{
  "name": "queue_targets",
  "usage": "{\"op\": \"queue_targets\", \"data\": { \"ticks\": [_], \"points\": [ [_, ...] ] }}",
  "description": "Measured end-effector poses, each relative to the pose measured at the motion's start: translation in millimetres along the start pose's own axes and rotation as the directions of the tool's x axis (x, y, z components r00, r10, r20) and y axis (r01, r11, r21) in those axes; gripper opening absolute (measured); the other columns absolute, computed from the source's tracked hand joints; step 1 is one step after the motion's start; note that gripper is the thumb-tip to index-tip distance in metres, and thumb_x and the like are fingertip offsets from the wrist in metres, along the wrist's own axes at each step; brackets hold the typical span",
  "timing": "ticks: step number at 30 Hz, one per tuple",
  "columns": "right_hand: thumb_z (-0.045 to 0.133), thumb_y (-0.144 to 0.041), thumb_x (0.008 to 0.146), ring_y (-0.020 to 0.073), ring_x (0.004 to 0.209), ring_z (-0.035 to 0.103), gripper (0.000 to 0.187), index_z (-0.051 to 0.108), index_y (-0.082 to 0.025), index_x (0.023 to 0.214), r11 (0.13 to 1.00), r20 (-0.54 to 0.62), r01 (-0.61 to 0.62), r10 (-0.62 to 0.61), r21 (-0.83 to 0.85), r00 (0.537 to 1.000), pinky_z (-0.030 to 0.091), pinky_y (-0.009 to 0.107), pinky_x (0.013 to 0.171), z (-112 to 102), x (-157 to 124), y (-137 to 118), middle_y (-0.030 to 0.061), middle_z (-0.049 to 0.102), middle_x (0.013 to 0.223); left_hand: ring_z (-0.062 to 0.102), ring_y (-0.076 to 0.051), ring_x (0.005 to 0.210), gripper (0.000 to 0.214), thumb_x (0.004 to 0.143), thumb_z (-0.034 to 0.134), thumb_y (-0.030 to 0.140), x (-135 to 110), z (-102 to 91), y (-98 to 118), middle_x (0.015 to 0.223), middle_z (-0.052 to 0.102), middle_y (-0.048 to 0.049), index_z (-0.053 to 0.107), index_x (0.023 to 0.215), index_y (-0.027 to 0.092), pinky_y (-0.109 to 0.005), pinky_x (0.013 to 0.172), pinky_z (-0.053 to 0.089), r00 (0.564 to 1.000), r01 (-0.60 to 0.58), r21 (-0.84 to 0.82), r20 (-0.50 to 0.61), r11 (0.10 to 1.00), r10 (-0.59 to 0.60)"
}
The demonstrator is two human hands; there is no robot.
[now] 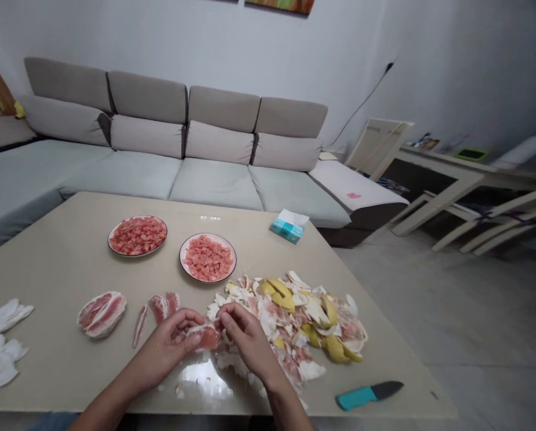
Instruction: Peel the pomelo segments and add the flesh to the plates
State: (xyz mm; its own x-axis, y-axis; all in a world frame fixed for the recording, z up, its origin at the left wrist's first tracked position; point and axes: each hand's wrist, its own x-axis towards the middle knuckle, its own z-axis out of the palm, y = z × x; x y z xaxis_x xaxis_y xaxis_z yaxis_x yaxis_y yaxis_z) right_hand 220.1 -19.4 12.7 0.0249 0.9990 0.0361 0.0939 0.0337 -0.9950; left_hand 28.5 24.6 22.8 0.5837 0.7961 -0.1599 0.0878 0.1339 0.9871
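Here go the left hand and right hand, fingers pinching a pink pomelo segment lightly and close to the flesh, just above the worktop, right beside the peel heap.

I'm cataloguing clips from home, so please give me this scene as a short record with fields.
Left hand: holds a pink pomelo segment
Right hand: fingers working on the same segment
Beside hands: heap of pomelo peel and membrane
Plates: two plates of pink pomelo flesh
Also on table: teal-handled knife, tissue packet
Surface: beige table
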Motion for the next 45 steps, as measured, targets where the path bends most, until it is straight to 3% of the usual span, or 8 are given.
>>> {"op": "queue_targets", "data": {
  "ticks": [4, 9, 17, 22, 27, 35, 40, 45],
  "points": [
    [0.062, -0.048, 0.083, 0.0173, 0.077, 0.063, 0.036, 0.064, -0.024, 0.111, 1.0, 0.085, -0.017, 0.016, 0.014, 0.996, 0.05, 0.027, 0.065, -1, -4, -5, 0.0048, 0.067, 0.1, 0.061, -0.025, 0.098, 0.028, 0.078, 0.066, 0.042, 0, -1.6, 5, 0.098, 0.067, -0.0061, 0.065, 0.095, 0.02, -0.03, 0.087, 0.047, 1.0, 0.004, 0.023, -0.01, 1.0, -0.003],
    [0.067, -0.036, 0.083, 0.0184, 0.081, 0.064, 0.016, 0.076, -0.024, 0.087, 0.983, -0.023, 0.105, -0.109, -0.151, 0.994, 0.049, 0.029, 0.074, 5, -5, -10, 0.0045, 0.07, 0.086, 0.061, -0.025, 0.098, 0.025, 0.079, 0.064, 0.041, 1, 3.7, 6, 0.098, 0.067, -0.0051, 0.065, 0.095, 0.022, -0.03, 0.084, 0.049, 1.0, 0.008, 0.042, 0.013, 0.999, -0.008],
    [0.069, -0.03, 0.081, 0.0188, 0.079, 0.065, 0.013, 0.077, -0.022, 0.075, 0.986, -0.05, 0.058, -0.066, -0.154, 0.997, 0.049, 0.029, 0.074, 2, -5, -6, 0.0051, 0.072, 0.081, 0.06, -0.024, 0.104, 0.025, 0.088, 0.053, 0.035, 3, 0.2, -5, 0.11, 0.068, -0.007, 0.067, 0.105, 0.023, -0.031, 0.094, 0.043, 0.988, -0.146, 0.382, 0.001, 0.913, 0.157],
    [0.064, -0.022, 0.082, 0.0163, 0.071, 0.062, 0.015, 0.072, -0.017, 0.071, 0.949, -0.104, 0.053, -0.09, -0.31, 0.991, 0.044, 0.026, 0.066, 9, -6, -6, 0.0039, 0.069, 0.071, 0.062, -0.022, 0.1, 0.02, 0.089, 0.051, 0.031, 0, -1.9, 0, 0.103, 0.07, -0.0055, 0.067, 0.1, 0.023, -0.032, 0.091, 0.045, 0.983, -0.181, 0.419, 0.042, 0.89, 0.18],
    [0.06, -0.031, 0.084, 0.0154, 0.06, 0.058, 0.024, 0.066, -0.015, 0.068, 0.987, -0.153, -0.044, 0.021, -0.153, 0.988, 0.042, 0.025, 0.058, 18, -7, -2, 0.0035, 0.066, 0.064, 0.064, -0.021, 0.095, 0.015, 0.088, 0.055, 0.028, -2, 0.6, 8, 0.097, 0.072, -0.0029, 0.068, 0.094, 0.024, -0.028, 0.085, 0.047, 0.982, -0.184, 0.396, 0.026, 0.9, 0.189],
    [0.061, -0.047, 0.083, 0.0142, 0.055, 0.059, 0.036, 0.062, -0.015, 0.067, 0.986, -0.239, -0.07, 0.106, 0.154, 0.965, 0.045, 0.024, 0.057, 10, 1, 4, 0.0027, 0.065, 0.058, 0.061, -0.02, 0.097, 0.01, 0.085, 0.059, 0.024, 0, -2.3, -4, 0.096, 0.069, -0.0052, 0.068, 0.089, 0.022, -0.031, 0.089, 0.045, 0.964, -0.265, 0.183, 0.03, 0.947, 0.264],
    [0.068, -0.051, 0.078, 0.0119, 0.055, 0.059, 0.037, 0.063, -0.015, 0.069, 0.945, -0.194, -0.076, 0.143, 0.319, 0.97, 0.047, 0.022, 0.057, -6, 3, 3, 0.0021, 0.067, 0.06, 0.059, -0.02, 0.099, 0.019, 0.084, 0.063, 0.032, 1, -5.8, -5, 0.103, 0.063, -0.0053, 0.064, 0.101, 0.023, -0.033, 0.091, 0.046, 0.997, -0.069, -0.076, -0.046, 0.995, 0.065],
    [0.066, -0.051, 0.079, 0.0105, 0.049, 0.056, 0.038, 0.062, -0.015, 0.071, 0.923, -0.104, -0.138, 0.187, 0.359, 0.977, 0.043, 0.02, 0.05, 3, 0, 0, 0.0048, 0.069, 0.062, 0.057, -0.017, 0.082, 0.034, 0.082, 0.063, 0.043, 1, -1.5, 3, 0.088, 0.055, -0.0011, 0.059, 0.11, 0.024, -0.034, 0.08, 0.05, 0.997, 0.057, -0.293, 0.063, 0.954, -0.04]
  ]
}}
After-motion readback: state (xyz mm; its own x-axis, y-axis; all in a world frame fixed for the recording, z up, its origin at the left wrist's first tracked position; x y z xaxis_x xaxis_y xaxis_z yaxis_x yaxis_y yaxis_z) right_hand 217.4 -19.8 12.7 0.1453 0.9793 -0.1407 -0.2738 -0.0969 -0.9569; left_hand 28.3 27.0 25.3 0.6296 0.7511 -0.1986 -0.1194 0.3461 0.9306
